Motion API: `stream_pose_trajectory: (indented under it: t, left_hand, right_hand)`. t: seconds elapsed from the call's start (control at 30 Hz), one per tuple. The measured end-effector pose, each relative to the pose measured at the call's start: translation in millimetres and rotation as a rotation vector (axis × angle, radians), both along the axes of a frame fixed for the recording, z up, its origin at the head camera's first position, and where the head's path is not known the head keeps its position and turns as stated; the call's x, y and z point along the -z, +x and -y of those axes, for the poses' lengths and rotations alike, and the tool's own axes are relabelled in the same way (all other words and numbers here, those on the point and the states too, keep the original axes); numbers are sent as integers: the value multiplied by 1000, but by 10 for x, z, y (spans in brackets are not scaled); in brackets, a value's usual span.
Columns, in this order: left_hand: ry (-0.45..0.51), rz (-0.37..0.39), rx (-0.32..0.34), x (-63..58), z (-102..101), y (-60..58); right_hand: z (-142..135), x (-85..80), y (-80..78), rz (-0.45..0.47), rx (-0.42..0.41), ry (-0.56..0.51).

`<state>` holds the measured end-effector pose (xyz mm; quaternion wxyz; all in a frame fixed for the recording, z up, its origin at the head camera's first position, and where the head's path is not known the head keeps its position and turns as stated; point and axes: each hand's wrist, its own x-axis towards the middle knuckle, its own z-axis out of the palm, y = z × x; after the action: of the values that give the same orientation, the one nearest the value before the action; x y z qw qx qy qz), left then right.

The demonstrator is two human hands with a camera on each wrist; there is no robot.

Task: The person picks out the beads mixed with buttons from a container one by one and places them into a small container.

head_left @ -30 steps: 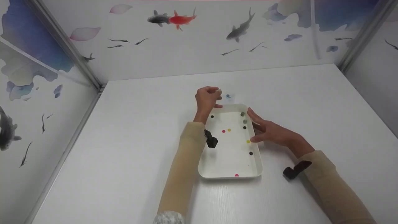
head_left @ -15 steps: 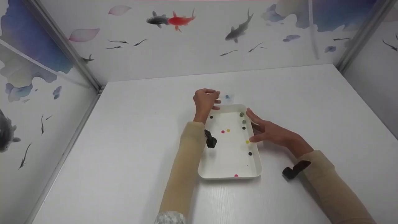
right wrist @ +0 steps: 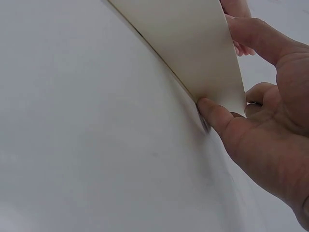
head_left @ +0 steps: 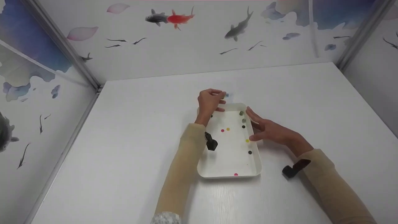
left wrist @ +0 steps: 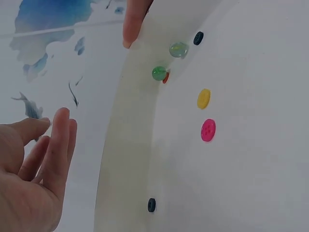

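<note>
A white rectangular tray (head_left: 228, 177) holds loose buttons and two green glass marbles. In the left wrist view, a pink button (left wrist: 208, 130) lies beside a yellow button (left wrist: 203, 98). One marble (left wrist: 159, 73) touches a red piece; the other marble (left wrist: 178, 49) is near a dark button (left wrist: 198, 38). Beyond the tray's far end, my left hand (head_left: 210, 102) has thumb and index fingertips together by a small clear packet (head_left: 230, 99) with something blue; whether they pinch anything is hidden. My right hand (head_left: 273, 133) grips the tray's right side, thumb over the rim.
The tray stands on a white table (head_left: 140, 140). Panels printed with fish enclose the back (head_left: 199, 56) and both sides. Black wrist cameras (head_left: 211, 143) stick out from both sleeves. More buttons (head_left: 250, 152) lie along the tray's right wall.
My left hand has shifted slightly right, its fingertips now at the packet's blue spot. A pale bit seen at those fingertips a second ago no longer shows. The right hand stays on the tray.
</note>
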<state>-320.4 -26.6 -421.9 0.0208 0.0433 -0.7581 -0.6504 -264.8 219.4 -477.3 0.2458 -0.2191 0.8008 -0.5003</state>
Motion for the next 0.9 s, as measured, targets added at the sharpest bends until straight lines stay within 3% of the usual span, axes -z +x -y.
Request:
stream_pose_trajectory:
  t: [0.37,0.57,0.9]
  left_hand:
    - [-66,-36,157,22,-59,122]
    - [-79,-15,234,58,-103,176]
    - [-102,44,285,186,-172,294]
  right_hand:
    - [-5,-13,-21,-12,5,1]
    - [-7,2,-13,-24,6,11]
    - [-11,-1,-1,10,8,16]
